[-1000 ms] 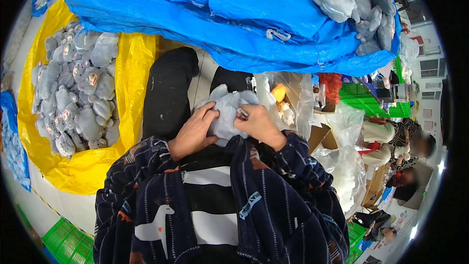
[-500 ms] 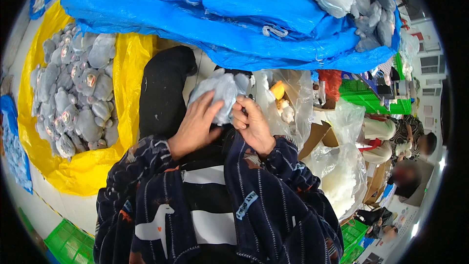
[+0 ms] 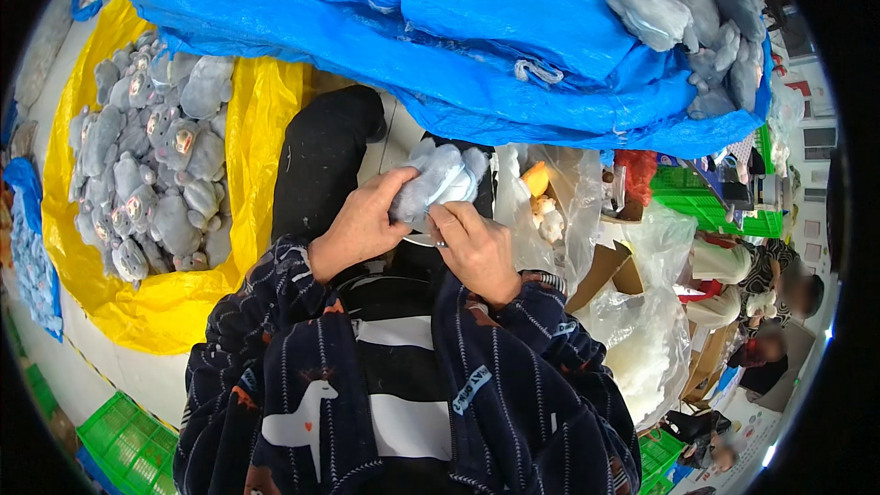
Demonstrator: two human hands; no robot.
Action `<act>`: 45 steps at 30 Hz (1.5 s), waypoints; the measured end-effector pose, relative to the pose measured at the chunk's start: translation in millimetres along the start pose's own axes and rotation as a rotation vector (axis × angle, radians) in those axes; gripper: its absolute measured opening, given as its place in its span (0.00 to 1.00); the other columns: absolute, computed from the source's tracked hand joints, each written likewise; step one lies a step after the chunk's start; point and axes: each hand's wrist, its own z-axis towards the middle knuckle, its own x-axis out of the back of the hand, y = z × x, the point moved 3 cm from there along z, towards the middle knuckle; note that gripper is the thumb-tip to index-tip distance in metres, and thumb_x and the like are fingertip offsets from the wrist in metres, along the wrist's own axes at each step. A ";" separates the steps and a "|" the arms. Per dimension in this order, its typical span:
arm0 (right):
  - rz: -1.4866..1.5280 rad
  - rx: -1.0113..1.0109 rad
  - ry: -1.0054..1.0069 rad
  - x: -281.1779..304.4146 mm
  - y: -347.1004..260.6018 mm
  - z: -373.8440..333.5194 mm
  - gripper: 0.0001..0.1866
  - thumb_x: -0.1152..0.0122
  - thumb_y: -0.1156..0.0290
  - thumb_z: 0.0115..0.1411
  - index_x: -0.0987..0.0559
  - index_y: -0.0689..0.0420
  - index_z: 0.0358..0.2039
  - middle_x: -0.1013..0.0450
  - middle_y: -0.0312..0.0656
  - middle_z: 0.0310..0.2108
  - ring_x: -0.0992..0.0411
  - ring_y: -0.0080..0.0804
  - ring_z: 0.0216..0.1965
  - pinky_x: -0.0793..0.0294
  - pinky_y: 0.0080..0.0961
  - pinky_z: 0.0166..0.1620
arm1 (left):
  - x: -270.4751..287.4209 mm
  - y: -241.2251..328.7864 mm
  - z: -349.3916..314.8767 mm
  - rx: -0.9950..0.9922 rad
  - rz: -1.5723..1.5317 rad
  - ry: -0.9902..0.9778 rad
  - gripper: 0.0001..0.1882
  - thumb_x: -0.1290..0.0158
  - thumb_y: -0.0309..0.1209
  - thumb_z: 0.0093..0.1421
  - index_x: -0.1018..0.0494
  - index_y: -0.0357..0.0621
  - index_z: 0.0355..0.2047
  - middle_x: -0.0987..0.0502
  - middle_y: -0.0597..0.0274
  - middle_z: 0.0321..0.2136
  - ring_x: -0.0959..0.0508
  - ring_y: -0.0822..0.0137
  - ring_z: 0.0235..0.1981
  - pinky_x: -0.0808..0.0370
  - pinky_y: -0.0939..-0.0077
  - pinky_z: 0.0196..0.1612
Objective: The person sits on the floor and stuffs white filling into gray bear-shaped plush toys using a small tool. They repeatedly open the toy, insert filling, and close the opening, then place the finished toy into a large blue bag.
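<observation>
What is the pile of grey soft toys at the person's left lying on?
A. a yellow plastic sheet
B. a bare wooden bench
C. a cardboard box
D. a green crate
A: the pile of grey soft toys rests on a yellow plastic sheet that wraps up around it, while the left hand and right hand hold one more grey toy.

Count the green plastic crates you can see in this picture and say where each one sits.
3: one crate at lower left, one at right below the blue tarp, one at lower right. Others may be hidden.
</observation>
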 end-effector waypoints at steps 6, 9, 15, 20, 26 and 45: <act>-0.017 0.004 0.054 -0.6 4.3 -4.7 0.15 0.41 0.77 0.46 0.28 0.61 0.38 0.30 0.42 0.33 0.26 0.34 0.26 0.27 0.27 0.26 | -3.8 3.4 0.6 -0.082 0.053 0.064 0.30 0.42 0.22 0.40 0.37 0.40 0.47 0.31 0.49 0.44 0.31 0.46 0.44 0.31 0.64 0.45; 0.035 -0.005 0.022 -4.0 12.1 -7.5 0.15 0.41 0.78 0.46 0.29 0.60 0.36 0.29 0.42 0.34 0.26 0.35 0.27 0.27 0.27 0.28 | -9.7 17.5 0.5 -0.232 0.203 0.128 0.30 0.41 0.23 0.39 0.36 0.41 0.46 0.33 0.53 0.44 0.31 0.49 0.45 0.32 0.63 0.46; -0.039 0.013 0.002 11.5 39.4 -5.9 0.14 0.44 0.81 0.45 0.30 0.56 0.34 0.29 0.41 0.34 0.26 0.36 0.30 0.26 0.29 0.29 | -22.1 11.5 6.3 -0.183 0.243 0.000 0.23 0.42 0.24 0.41 0.35 0.39 0.39 0.32 0.52 0.39 0.30 0.49 0.40 0.30 0.63 0.42; 0.050 -0.057 -0.065 20.2 62.9 23.8 0.11 0.44 0.78 0.48 0.31 0.60 0.33 0.29 0.46 0.34 0.28 0.46 0.31 0.28 0.35 0.28 | -25.0 14.5 -4.5 -0.362 0.228 -0.060 0.19 0.43 0.22 0.42 0.34 0.39 0.36 0.31 0.51 0.39 0.29 0.50 0.41 0.28 0.64 0.42; 0.538 -0.293 -0.268 -26.8 110.3 25.9 0.10 0.43 0.68 0.56 0.29 0.64 0.29 0.30 0.51 0.25 0.31 0.49 0.28 0.33 0.34 0.32 | -15.7 -2.1 -23.4 -0.340 0.160 -0.095 0.18 0.44 0.21 0.44 0.33 0.39 0.37 0.31 0.54 0.39 0.28 0.51 0.42 0.29 0.65 0.44; 0.689 -0.495 0.119 62.6 43.9 34.6 0.17 0.36 0.72 0.50 0.27 0.62 0.41 0.28 0.39 0.38 0.30 0.23 0.36 0.30 0.22 0.39 | 43.8 -1.5 0.9 0.158 -0.837 0.050 0.22 0.45 0.28 0.55 0.39 0.41 0.48 0.31 0.66 0.40 0.31 0.75 0.43 0.34 0.80 0.47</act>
